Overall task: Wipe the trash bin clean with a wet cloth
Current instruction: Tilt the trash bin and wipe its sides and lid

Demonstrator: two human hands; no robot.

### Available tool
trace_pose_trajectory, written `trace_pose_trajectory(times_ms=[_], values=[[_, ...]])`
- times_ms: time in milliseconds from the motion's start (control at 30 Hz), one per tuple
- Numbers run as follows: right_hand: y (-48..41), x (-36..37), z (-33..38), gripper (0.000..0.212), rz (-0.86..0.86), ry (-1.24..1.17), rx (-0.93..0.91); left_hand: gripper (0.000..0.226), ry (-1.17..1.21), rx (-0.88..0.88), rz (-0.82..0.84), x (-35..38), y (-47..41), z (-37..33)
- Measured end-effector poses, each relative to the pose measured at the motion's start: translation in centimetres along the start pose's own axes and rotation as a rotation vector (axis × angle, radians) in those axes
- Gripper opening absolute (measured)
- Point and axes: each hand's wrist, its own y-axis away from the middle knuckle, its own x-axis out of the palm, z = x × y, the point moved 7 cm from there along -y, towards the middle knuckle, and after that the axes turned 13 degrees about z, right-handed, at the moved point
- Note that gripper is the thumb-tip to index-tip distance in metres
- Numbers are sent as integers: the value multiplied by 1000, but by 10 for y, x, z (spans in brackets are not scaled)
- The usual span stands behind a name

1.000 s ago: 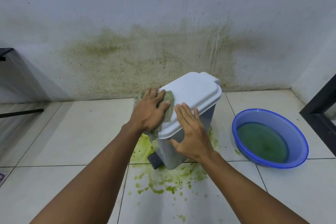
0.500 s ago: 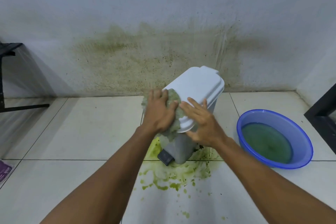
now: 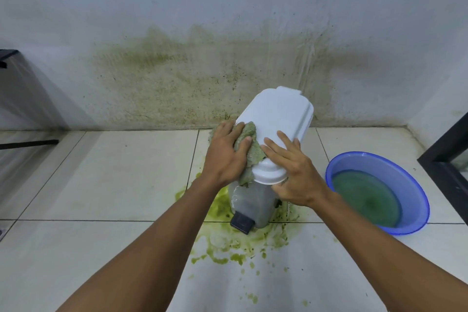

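Observation:
A small pedal trash bin (image 3: 253,201) with a grey body and a white lid (image 3: 278,119) stands on the tiled floor near the wall. A greenish wet cloth (image 3: 249,143) lies over the lid's left front edge. My left hand (image 3: 225,157) presses on the cloth, fingers curled over it. My right hand (image 3: 293,172) rests flat on the lid's right front corner, fingers spread, thumb against the bin's side. The black pedal (image 3: 241,223) sticks out at the bin's base.
Green slime (image 3: 235,240) is spattered on the floor around the bin. A blue basin (image 3: 415,185) of greenish water sits to the right. Stained wall (image 3: 202,78) behind. Black frames stand at far right (image 3: 448,159) and far left (image 3: 7,56).
My left hand with the cloth has shifted a little along the lid's left edge. My right hand has moved onto the lid's front corner. The view has shifted slightly.

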Motion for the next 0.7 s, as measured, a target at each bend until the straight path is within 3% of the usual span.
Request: trace_pose_trajectory(times_ms=[200, 433, 567, 700], values=[[0, 0, 5, 107, 13, 74, 66, 50, -32, -4, -31, 1, 0, -1], [5, 1, 5, 72, -157, -31, -7, 50, -19, 14, -62, 2, 7, -2], [24, -13, -22, 72, -99, -86, -58, 64, -52, 39, -36, 30, 20, -12], [21, -3, -17, 84, -135, -22, 26, 64, -69, 67, -79, 35, 16, -15]])
